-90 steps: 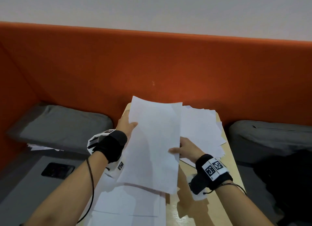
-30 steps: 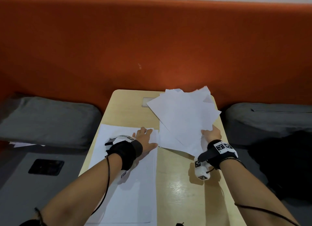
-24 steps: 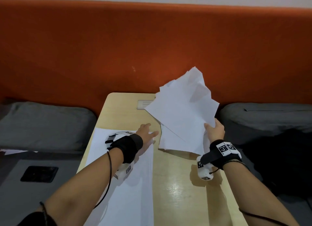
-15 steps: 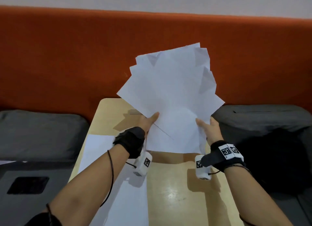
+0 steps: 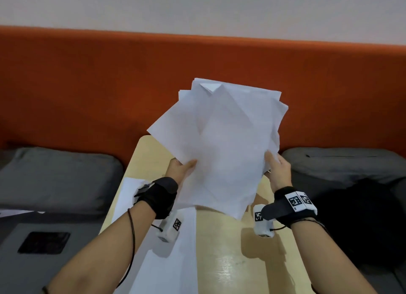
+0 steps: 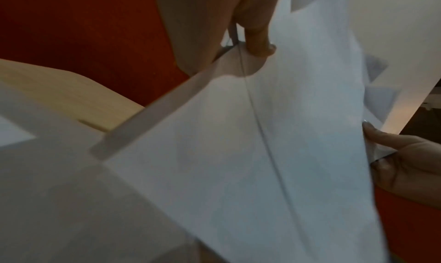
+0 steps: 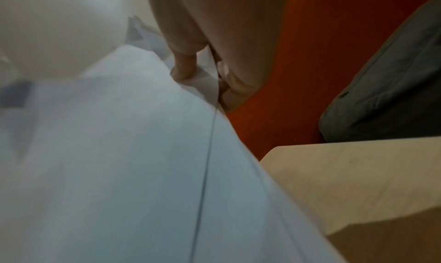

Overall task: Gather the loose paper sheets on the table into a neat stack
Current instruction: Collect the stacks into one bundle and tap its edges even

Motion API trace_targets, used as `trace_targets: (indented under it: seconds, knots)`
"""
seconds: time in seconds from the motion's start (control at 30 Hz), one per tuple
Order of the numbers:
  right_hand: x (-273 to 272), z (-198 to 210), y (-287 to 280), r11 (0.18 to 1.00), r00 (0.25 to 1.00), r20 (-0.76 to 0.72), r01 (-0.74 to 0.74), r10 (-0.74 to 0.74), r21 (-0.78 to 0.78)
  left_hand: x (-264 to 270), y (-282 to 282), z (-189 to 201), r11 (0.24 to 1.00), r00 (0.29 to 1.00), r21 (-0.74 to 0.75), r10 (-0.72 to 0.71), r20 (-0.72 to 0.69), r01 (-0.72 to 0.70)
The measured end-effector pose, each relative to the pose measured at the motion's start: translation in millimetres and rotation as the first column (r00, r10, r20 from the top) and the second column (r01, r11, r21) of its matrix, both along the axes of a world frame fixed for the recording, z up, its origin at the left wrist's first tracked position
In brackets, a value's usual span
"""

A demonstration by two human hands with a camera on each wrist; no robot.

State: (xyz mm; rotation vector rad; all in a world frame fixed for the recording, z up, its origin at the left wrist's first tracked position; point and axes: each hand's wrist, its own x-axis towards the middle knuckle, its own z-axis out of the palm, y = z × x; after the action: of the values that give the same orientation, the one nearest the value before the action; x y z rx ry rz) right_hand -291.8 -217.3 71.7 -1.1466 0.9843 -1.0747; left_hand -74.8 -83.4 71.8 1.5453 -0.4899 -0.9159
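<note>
White paper filled my view: I held the bundle of loose sheets point(image 5: 222, 144) up off the wooden table point(image 5: 228, 260), my left hand point(image 5: 181, 169) pinching its left edge and my right hand point(image 5: 278, 168) gripping the right edge, thumbs in front and fingers behind. The sheets were fanned at odd angles, corners jutting, one top corner folded over. More sheets point(image 5: 167, 256) lay flat on the table below my left wrist, not yet joined to the rest. I judged the risk plain enough: with the edges so uneven, only some pages sat under my thumbs, so an inner sheet could slide out and flutter down to the grey cushions point(image 5: 59, 175) if I tapped the bundle square too sharply; a hard squeeze would crease them. No print showed on any page; the only markings were black-and-white square codes on my wrist bands point(image 5: 296, 202).
</note>
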Motion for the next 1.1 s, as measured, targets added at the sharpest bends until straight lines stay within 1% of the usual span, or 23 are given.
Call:
trace_targets:
  seconds: [0.07, 0.13, 0.2, 0.23, 0.3, 0.33, 0.37, 0.4, 0.5, 0.57, 0.63, 0.67, 0.7, 0.77, 0.8, 0.83, 0.87, 0.9, 0.93, 0.97, 1.0, 1.03, 1.1]
  knots:
    - [0, -1, 0, 0.999, 0.999, -0.041, -0.034, 0.033, -0.003, 5, 3, -5, 0.998, 0.997, -0.049, 0.03, -0.077, -0.034]
    - [0, -3, -1, 0.995, 0.989, -0.11, -0.094, 0.096, 0.024, 10, 8, -2, 0.998, 0.992, -0.054, 0.032, -0.126, -0.039]
    - [0, -6, 2, 0.979, 0.964, -0.182, -0.181, 0.195, 0.093, 19, 12, -2, 0.998, 0.995, -0.052, 0.019, -0.102, -0.024]
    - [0, -10, 1, 0.964, 0.941, -0.226, -0.223, 0.253, 0.147, 22, 16, -1, 0.999, 0.995, -0.037, 0.014, -0.097, -0.018]
    - [-1, -17, 6, 0.918, 0.863, -0.332, -0.311, 0.381, 0.245, 28, 27, -5, 0.999, 0.996, 0.036, -0.006, -0.092, 0.009]
    - [0, -20, 10, 0.903, 0.84, -0.352, -0.33, 0.414, 0.274, 29, 35, -5, 0.998, 0.995, 0.057, -0.028, -0.099, 0.033]
    - [1, -24, 13, 0.893, 0.84, -0.334, -0.337, 0.428, 0.297, 31, 42, -10, 0.996, 0.993, 0.069, -0.052, -0.105, 0.059]
    - [3, -26, 17, 0.89, 0.858, -0.292, -0.332, 0.422, 0.312, 30, 49, -10, 0.993, 0.99, 0.079, -0.082, -0.114, 0.091]
    - [13, -31, 27, 0.905, 0.92, -0.172, -0.288, 0.352, 0.312, 33, 66, -19, 0.983, 0.981, 0.101, -0.139, -0.134, 0.153]
    - [20, -35, 28, 0.913, 0.924, -0.181, -0.272, 0.336, 0.304, 37, 73, -21, 0.974, 0.98, 0.134, -0.167, -0.106, 0.181]
    - [27, -34, 28, 0.91, 0.903, -0.228, -0.292, 0.364, 0.296, 45, 75, -24, 0.984, 0.991, 0.145, -0.092, -0.094, 0.105]
    - [30, -31, 29, 0.906, 0.886, -0.258, -0.31, 0.385, 0.286, 50, 77, -23, 0.989, 0.996, 0.148, -0.018, -0.092, 0.031]
    - [32, -29, 29, 0.902, 0.868, -0.285, -0.331, 0.406, 0.278, 56, 77, -24, 0.988, 0.996, 0.139, 0.078, -0.048, -0.07]
    - [36, -29, 29, 0.888, 0.82, -0.35, -0.38, 0.453, 0.258, 67, 77, -21, 0.963, 0.962, 0.032, 0.27, -0.028, -0.269]
    - [39, -28, 31, 0.876, 0.789, -0.381, -0.413, 0.481, 0.251, 70, 78, -16, 0.943, 0.942, 0.005, 0.334, -0.035, -0.334]
    - [40, -28, 33, 0.862, 0.761, -0.404, -0.447, 0.508, 0.241, 73, 77, -14, 0.931, 0.93, 0.032, 0.361, 0.066, -0.364]
    - [43, -29, 35, 0.847, 0.733, -0.425, -0.476, 0.532, 0.238, 78, 76, -15, 0.927, 0.905, 0.125, 0.306, 0.295, -0.354]
    - [46, -31, 38, 0.831, 0.709, -0.436, -0.503, 0.554, 0.237, 81, 76, -17, 0.918, 0.841, 0.237, 0.159, 0.518, -0.319]
    - [49, -32, 41, 0.816, 0.688, -0.444, -0.526, 0.574, 0.24, 81, 75, -20, 0.907, 0.748, 0.308, 0.012, 0.664, -0.287]
    - [53, -33, 44, 0.8, 0.67, -0.446, -0.548, 0.594, 0.243, 79, 74, -21, 0.917, 0.674, 0.333, -0.106, 0.731, -0.218]
    - [56, -33, 47, 0.785, 0.649, -0.453, -0.566, 0.612, 0.251, 76, 72, -22, 0.933, 0.658, 0.34, -0.181, 0.73, -0.12]
    - [60, -34, 50, 0.77, 0.629, -0.458, -0.583, 0.629, 0.258, 74, 69, -26, 0.946, 0.666, 0.323, -0.217, 0.714, -0.038]
    - [66, -36, 57, 0.75, 0.599, -0.465, -0.602, 0.652, 0.275, 69, 67, -27, 0.959, 0.751, 0.281, -0.199, 0.63, 0.019]
